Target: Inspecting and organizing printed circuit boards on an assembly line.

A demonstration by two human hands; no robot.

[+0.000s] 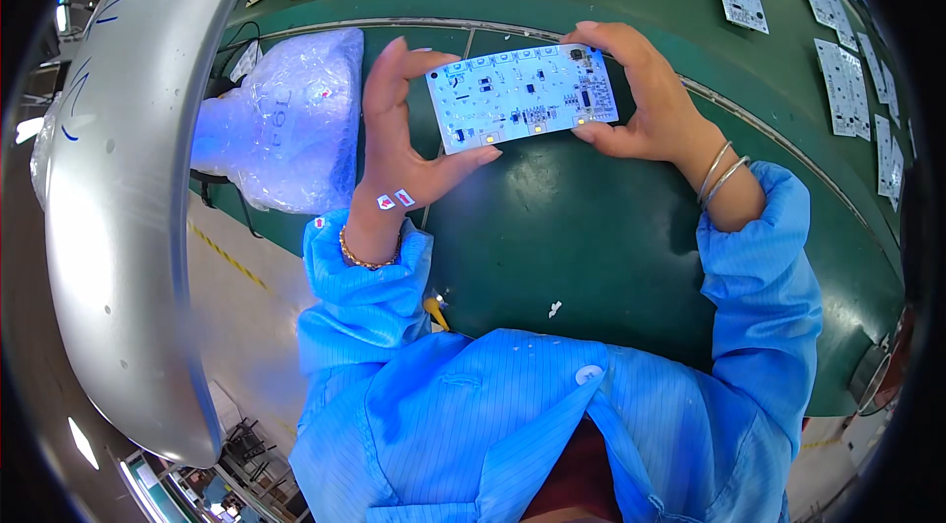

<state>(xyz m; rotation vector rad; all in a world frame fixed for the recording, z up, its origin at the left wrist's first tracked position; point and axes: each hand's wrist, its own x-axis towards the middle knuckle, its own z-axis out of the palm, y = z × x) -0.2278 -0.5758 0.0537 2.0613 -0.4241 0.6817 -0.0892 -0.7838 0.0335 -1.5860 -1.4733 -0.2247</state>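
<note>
Item: white circuit board [522, 96], held by its short ends between left hand [394, 144] and right hand [645, 99], lifted above the green bench [591, 247]. Inspection judged underway. More boards [847, 80] are laid along the far right edge; wrapped bundle [286, 119] at left edge.

Pretty bright overall, cool bluish light coming from above. The white circuit board [522, 95] is nearly blown out, and the plastic bag [286, 119] has a blue-violet glare. There's a shiny streak along the curved metal duct [118, 198]. Heavy fisheye bending, black corners, soft blur near the rim. The centre's sharp, with soft shadows on the green mat [581, 228].
</note>
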